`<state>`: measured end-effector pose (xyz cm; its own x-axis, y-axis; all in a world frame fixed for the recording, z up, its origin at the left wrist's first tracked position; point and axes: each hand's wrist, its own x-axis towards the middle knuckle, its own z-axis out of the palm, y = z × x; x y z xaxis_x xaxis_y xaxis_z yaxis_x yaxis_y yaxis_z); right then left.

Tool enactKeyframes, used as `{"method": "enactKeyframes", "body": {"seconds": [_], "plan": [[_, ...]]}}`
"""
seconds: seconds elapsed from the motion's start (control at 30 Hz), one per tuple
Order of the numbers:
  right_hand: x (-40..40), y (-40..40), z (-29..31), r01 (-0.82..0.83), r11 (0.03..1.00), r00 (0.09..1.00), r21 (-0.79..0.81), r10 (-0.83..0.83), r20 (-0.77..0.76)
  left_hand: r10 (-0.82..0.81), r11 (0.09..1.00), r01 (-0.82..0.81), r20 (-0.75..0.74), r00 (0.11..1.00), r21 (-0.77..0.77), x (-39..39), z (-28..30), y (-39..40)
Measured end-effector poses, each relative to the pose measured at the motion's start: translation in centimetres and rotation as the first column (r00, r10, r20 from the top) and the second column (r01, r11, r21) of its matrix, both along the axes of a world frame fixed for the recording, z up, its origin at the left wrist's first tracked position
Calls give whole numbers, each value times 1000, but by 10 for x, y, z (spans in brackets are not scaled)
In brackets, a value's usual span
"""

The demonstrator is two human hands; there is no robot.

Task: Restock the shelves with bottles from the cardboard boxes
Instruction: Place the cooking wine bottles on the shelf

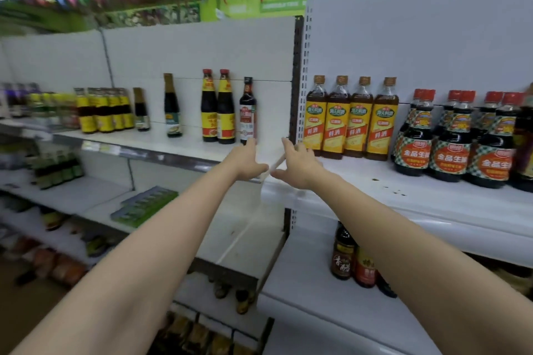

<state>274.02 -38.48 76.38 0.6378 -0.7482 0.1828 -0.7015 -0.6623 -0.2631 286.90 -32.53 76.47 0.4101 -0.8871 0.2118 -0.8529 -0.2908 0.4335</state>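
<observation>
Both arms reach forward to the top shelf (184, 150). My left hand (247, 161) is open, its fingertips just below a dark bottle with a white and red label (248, 112). My right hand (297, 163) is open too, fingers stretched toward the shelf's back by the upright post, beside four yellow-labelled cooking wine bottles (350, 118). Neither hand holds anything. Two red-capped sauce bottles (217, 106) stand left of the dark bottle. No cardboard box is in view.
Squat soy sauce bottles (450, 141) fill the right part of the right-hand shelf (403, 190). More bottles (106, 109) line the left end of the top shelf. Lower shelves carry green bottles (57, 170), flat packs (144, 206) and two dark bottles (353, 259).
</observation>
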Motion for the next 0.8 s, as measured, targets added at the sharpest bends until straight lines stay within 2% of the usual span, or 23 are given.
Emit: {"method": "enactKeyframes", "body": {"seconds": [0.17,0.33,0.63,0.8], "plan": [[30,48,-26,-204,977,979,68,204,4,196,978,-195,7,981,78,19,-33,76],[83,113,-61,-389,907,918,162,396,-14,380,901,-373,15,925,222,52,-62,176],[184,230,-119,-615,762,755,203,644,-126,605,762,-553,-64,794,338,120,-132,304],[253,276,-159,-656,717,682,234,696,-223,693,688,-591,-141,706,420,175,-180,349]]}}
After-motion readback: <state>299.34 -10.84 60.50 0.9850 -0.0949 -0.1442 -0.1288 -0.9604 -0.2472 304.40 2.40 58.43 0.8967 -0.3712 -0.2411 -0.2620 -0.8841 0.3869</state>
